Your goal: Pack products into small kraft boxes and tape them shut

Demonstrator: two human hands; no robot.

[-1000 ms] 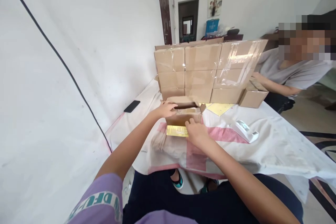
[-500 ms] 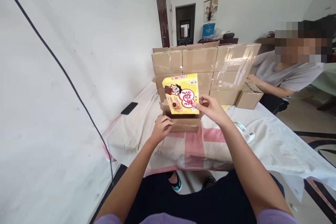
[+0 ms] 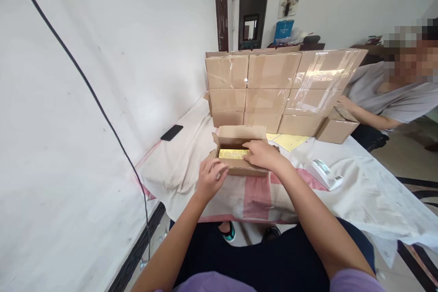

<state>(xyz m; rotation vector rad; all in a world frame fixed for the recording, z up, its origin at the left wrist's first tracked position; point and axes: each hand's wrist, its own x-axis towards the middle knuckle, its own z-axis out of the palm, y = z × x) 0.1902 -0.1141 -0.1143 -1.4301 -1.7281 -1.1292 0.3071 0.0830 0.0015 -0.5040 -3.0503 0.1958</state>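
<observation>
A small open cardboard carton (image 3: 248, 171) stands on the cloth-covered table in front of me, its back flap raised. Down inside it sits a yellow snack box (image 3: 230, 153), with only a narrow yellow side showing between the walls. My right hand (image 3: 263, 155) reaches over the carton's right part, its fingers on the right end of the yellow box; some fingertips are hidden inside. At the front left corner is my left hand (image 3: 210, 177), fingers loosely bent and apart, with nothing in it.
Behind the carton rises a wall of taped brown boxes (image 3: 270, 70). Yellow flat sheets (image 3: 290, 141) lie before it. A white tape dispenser (image 3: 325, 175) rests at right, a black phone (image 3: 171, 132) at left. Another person (image 3: 393, 96) sits at right beside a separate brown box (image 3: 337, 126).
The yellow snack box has gone down from above the carton into it, my right hand moving with it. My left hand has come off the front flap. The view has shifted slightly.
</observation>
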